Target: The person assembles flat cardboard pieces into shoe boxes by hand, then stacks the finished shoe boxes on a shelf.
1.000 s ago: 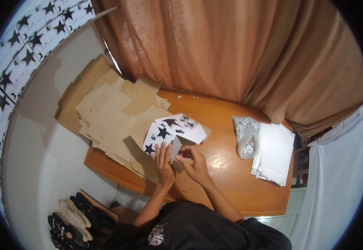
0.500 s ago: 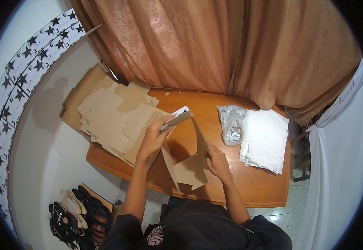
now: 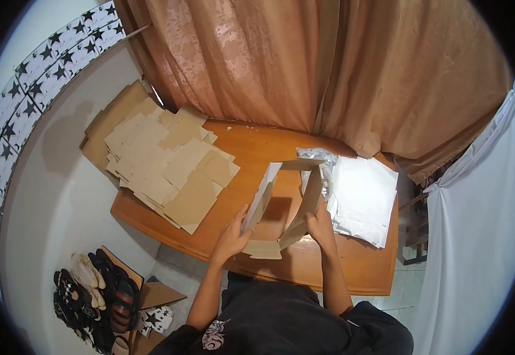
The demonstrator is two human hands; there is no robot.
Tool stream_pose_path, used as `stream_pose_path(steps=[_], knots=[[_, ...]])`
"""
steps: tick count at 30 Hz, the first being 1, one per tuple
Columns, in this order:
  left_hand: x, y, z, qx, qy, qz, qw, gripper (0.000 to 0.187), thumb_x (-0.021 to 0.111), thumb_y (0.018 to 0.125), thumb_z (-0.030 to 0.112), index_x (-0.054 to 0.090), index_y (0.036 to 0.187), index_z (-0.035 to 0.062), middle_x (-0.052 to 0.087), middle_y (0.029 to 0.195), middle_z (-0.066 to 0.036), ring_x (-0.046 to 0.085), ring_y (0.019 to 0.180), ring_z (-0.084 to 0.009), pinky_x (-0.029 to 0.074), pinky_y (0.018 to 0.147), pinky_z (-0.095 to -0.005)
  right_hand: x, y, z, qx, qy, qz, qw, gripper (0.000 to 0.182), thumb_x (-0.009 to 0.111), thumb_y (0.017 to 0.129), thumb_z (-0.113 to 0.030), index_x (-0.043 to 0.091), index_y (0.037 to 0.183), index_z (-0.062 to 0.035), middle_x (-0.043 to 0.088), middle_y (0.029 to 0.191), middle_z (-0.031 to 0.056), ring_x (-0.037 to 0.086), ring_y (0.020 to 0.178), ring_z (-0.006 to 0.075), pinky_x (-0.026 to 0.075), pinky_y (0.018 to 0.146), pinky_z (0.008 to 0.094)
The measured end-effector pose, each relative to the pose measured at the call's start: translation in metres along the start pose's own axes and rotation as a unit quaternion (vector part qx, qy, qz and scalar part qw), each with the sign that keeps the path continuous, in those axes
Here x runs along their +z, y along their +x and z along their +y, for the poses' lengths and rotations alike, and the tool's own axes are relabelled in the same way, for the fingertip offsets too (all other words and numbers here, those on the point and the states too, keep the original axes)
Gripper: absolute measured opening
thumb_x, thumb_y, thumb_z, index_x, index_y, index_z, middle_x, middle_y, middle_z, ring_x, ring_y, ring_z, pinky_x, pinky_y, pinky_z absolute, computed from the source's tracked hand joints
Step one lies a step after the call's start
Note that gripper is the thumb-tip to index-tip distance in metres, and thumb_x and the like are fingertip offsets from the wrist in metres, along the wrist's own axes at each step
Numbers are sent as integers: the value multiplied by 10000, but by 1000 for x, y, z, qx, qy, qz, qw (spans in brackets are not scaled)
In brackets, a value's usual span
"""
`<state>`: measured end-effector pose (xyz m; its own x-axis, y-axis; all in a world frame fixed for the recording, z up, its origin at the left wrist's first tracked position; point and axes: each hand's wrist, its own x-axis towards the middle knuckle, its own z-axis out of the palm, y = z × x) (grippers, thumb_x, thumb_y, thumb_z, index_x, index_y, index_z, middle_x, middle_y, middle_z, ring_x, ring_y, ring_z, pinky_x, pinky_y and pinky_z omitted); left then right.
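Note:
Between my hands is a cardboard box [image 3: 312, 198], opened into a four-sided frame through which the table shows. Its walls are brown inside, and the left wall looks whitish outside. My left hand [image 3: 232, 238] is closed on the left wall near its lower end. Gripping the right wall is my right hand [image 3: 321, 228], with the thumb on the inner side. A loose flap sticks out at the near edge. The box is held above the wooden table [image 3: 251, 145], partly in front of a clear plastic bag [image 3: 316, 155] with silvery contents.
Flat cardboard pieces [image 3: 145, 148] lie in a spread pile on the table's left. White sheets [image 3: 364, 198] are stacked at the right. Brown curtains [image 3: 257, 65] hang behind the table, a white cloth [image 3: 464, 236] at the right. Shoes [image 3: 92, 296] stand on the floor at lower left.
The folded cardboard has been spread into an open frame and moved right, toward the plastic bag. My left hand has come down and right, off the upper end. The view has shifted slightly.

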<state>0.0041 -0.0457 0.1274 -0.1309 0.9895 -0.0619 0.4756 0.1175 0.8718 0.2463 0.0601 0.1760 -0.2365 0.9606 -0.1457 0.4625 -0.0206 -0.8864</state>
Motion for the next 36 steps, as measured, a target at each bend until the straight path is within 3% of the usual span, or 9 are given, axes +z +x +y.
stream_pose_path(steps=[5, 12, 15, 19, 21, 24, 32, 35, 36], knots=[[-8, 2, 17, -12, -3, 36, 999, 556, 499, 871, 86, 427, 1407, -46, 614, 1181, -334, 585, 1154, -456, 447, 1000, -459, -11, 7, 32, -54, -71, -55, 994, 752, 488, 819, -103, 236, 1526, -54, 537, 1291, 365, 543, 1194, 495, 421, 1019, 472], [-7, 3, 40, -67, -26, 1, 997, 503, 497, 855, 71, 486, 1348, -27, 644, 1157, -273, 634, 1084, -385, 472, 957, -422, -8, 0, 27, -145, -69, -136, 978, 769, 498, 833, -141, 217, 1523, 49, 260, 1548, 321, 272, 1445, 423, 250, 1178, 409], [-4, 9, 26, -46, -116, -21, 992, 523, 508, 847, 68, 481, 1361, -29, 640, 1196, -232, 624, 1091, -322, 468, 954, -391, -26, -12, -10, -167, -23, -112, 979, 759, 471, 835, -117, 212, 1525, 65, 302, 1525, 306, 271, 1437, 425, 217, 1194, 408], [4, 25, 6, -43, -147, -36, 988, 557, 512, 847, 75, 453, 1393, -22, 611, 1275, -234, 597, 1170, -337, 442, 1013, -387, -14, -2, -5, -167, -74, -74, 980, 738, 451, 836, -92, 216, 1517, 69, 325, 1501, 310, 294, 1410, 444, 229, 1186, 431], [15, 26, 4, -30, -3, -30, 999, 641, 489, 844, 58, 346, 1462, -38, 581, 1302, -291, 575, 1198, -421, 439, 1029, -443, 2, 8, 11, -155, -104, -85, 979, 747, 463, 836, -95, 203, 1515, 75, 304, 1508, 324, 274, 1424, 444, 229, 1190, 433], [43, 38, -44, -50, 40, 0, 998, 728, 468, 836, 43, 214, 1510, -64, 527, 1314, -366, 543, 1199, -484, 428, 1033, -498, 36, 27, 37, -134, -117, -90, 980, 757, 477, 839, -107, 193, 1515, 80, 303, 1499, 344, 269, 1426, 455, 235, 1190, 436], [77, 39, -67, -109, 169, 25, 979, 762, 465, 864, 71, 128, 1535, -56, 489, 1279, -434, 534, 1147, -562, 421, 1018, -554, 85, 91, 91, -170, -48, -65, 982, 952, 658, 849, -439, 196, 1545, 18, 374, 1432, 372, 353, 1366, 477, 311, 1136, 470], [86, 43, -68, -93, 185, 39, 978, 766, 469, 877, 106, 123, 1547, -24, 442, 1324, -435, 507, 1172, -575, 410, 1029, -561, 79, 112, 78, -76, -155, -54, 984, 1184, 673, 736, -748, 191, 1575, -64, 423, 1309, 421, 487, 1210, 523, 414, 1028, 494], [88, 43, -68, -108, 181, 19, 977, 771, 477, 882, 131, 124, 1554, -4, 416, 1351, -433, 491, 1191, -577, 404, 1039, -560, 79, 118, 80, -74, -155, -54, 984, 1184, 673, 736, -748, 191, 1575, -64, 423, 1309, 421, 487, 1210, 523, 414, 1028, 494]])
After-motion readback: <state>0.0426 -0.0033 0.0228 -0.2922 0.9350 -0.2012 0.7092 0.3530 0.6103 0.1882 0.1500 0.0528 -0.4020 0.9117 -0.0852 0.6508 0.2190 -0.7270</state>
